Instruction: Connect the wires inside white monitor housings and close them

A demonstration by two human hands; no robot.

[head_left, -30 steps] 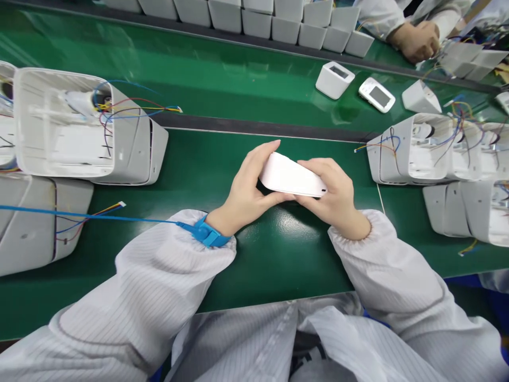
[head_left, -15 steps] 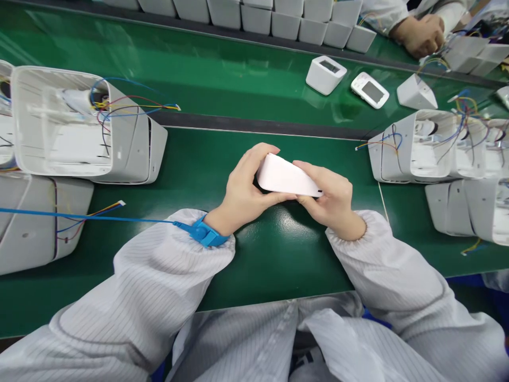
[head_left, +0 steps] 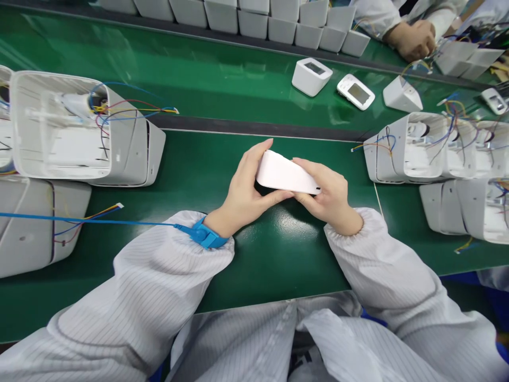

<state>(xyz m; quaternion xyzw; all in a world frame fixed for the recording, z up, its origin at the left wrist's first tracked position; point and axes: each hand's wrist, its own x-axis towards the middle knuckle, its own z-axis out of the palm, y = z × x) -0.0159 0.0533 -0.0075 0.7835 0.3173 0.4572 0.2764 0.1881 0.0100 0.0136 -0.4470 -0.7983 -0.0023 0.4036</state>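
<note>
Both of my hands hold a small white plastic device housing [head_left: 284, 172], wedge-shaped with rounded corners, just above the green tabletop. My left hand [head_left: 248, 183] grips its left end, fingers behind and thumb along the near edge. At the right end, my right hand [head_left: 326, 191] closes on it from above and below. A small dark slot shows near its right tip. The underside and far face are hidden from me. Around my left wrist sits a blue wrist strap [head_left: 207, 233], its cord running off to the left.
Large white housings [head_left: 135, 143] with loose wires stand at left, and more white housings [head_left: 385, 154] at right. On the green strip beyond lie small white devices with screens [head_left: 356, 92] and a white wedge [head_left: 401, 94]. Another person's hand [head_left: 415, 40] is at the far right.
The small devices on the far green strip have shifted left, and another has come further into view at right. My grip on the white housing looks the same.
</note>
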